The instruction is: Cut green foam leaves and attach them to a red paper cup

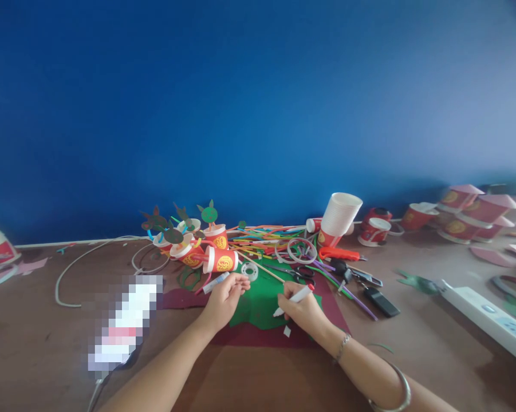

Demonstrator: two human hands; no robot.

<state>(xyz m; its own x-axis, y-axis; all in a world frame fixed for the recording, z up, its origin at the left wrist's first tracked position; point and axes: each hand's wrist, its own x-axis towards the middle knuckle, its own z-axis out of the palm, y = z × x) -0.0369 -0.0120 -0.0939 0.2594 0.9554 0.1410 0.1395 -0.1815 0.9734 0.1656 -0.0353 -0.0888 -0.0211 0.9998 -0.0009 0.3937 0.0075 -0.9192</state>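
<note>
My right hand is closed around a white marker with a red end, its tip pointing down left over green paper. A thin pale stick runs from the pile of stems to the fingers of this hand; whether they grip it is unclear. My left hand is half curled with the palm turned inward, nothing visible in it. Beside it lie a white tube and a roll of clear tape. Black-handled scissors rest on the green paper, which lies on dark red paper.
Red paper cups with green paper heads stand behind my left hand. Colourful craft stems, a cup stack, an orange utility knife and keys lie further back. A lit phone is left, a power strip right.
</note>
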